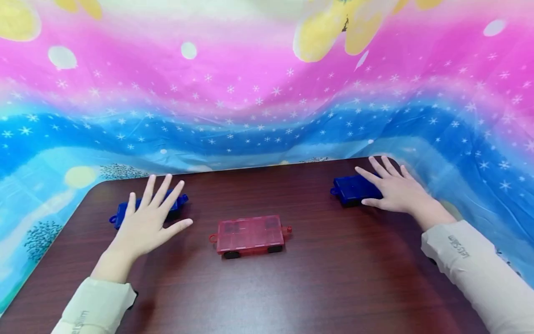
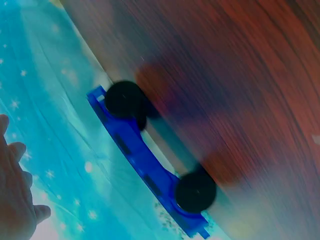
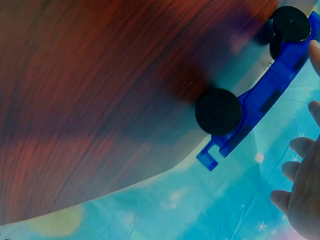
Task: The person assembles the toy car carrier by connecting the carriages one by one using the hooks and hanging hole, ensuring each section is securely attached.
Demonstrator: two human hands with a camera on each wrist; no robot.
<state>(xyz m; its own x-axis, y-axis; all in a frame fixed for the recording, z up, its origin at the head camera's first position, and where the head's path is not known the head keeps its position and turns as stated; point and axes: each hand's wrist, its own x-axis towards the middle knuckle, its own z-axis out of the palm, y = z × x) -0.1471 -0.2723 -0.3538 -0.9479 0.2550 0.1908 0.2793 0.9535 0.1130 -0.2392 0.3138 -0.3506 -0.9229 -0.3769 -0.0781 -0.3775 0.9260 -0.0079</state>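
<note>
My left hand (image 1: 146,222) hovers with spread, straight fingers over a blue toy car base (image 1: 122,214) at the table's left, hiding its middle. In the left wrist view that blue base (image 2: 145,162) stands on black wheels, apart from the hand (image 2: 17,195). On the right, my right hand (image 1: 398,190) is spread the same way over the right end of a second blue toy car base (image 1: 353,189). The right wrist view shows this base (image 3: 267,92) side-on, the fingers beyond it. Between the hands sits a translucent red toy car base (image 1: 250,234), with a hook at each end.
All three wheeled bases stand on a dark brown wooden table (image 1: 258,292) with rounded back corners. A pink and blue patterned cloth (image 1: 233,102) hangs behind it and down both sides. Pale sleeves (image 1: 93,308) cover both forearms.
</note>
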